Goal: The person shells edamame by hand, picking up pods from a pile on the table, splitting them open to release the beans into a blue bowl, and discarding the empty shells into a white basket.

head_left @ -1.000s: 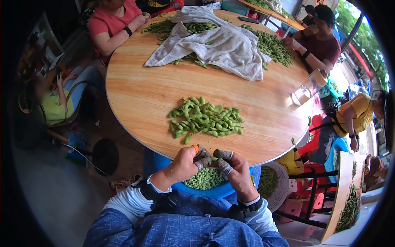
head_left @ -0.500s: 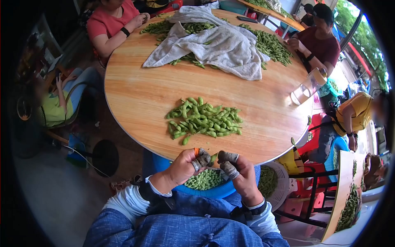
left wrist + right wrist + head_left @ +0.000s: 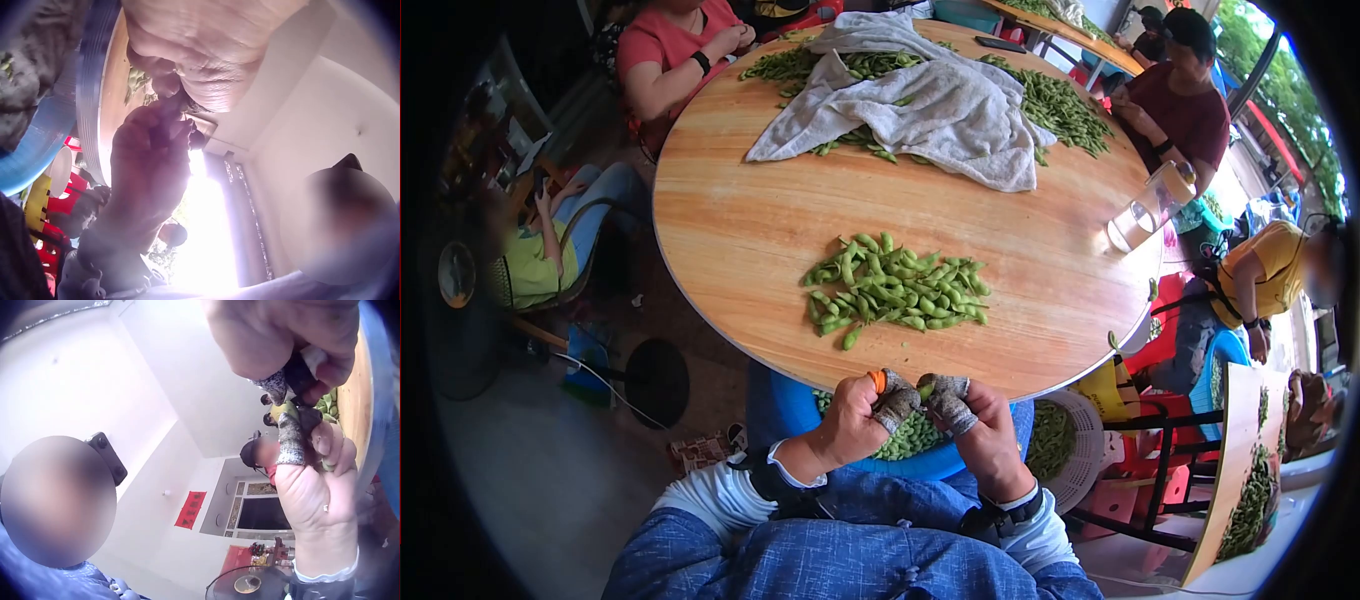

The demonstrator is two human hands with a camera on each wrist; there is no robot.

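Note:
In the head view my left hand (image 3: 850,425) and right hand (image 3: 988,445) meet at the table's near edge, above a blue basin. Grey cloth covers wrap thumbs and fingers of both; an orange band circles one left finger. Pinched between the fingertips of the two hands is a green edamame pod (image 3: 926,391), mostly covered by them. The right wrist view shows the same pod as a yellow-green bit (image 3: 287,410) by the left thumb. A pile of edamame pods (image 3: 900,287) lies just beyond the hands. Shelled beans (image 3: 908,438) fill the blue basin (image 3: 935,464) below.
A white towel (image 3: 940,110) covers more pods on the round wooden table (image 3: 730,230). A clear bottle (image 3: 1145,215) stands at the right, a phone (image 3: 1000,44) at the back. A white basket (image 3: 1088,450) sits right of my knees. Several people sit around.
Half a second ago the right fingertips were slightly apart from the pod in the left hand; now both hands meet at it, a little lower. The pile stays put.

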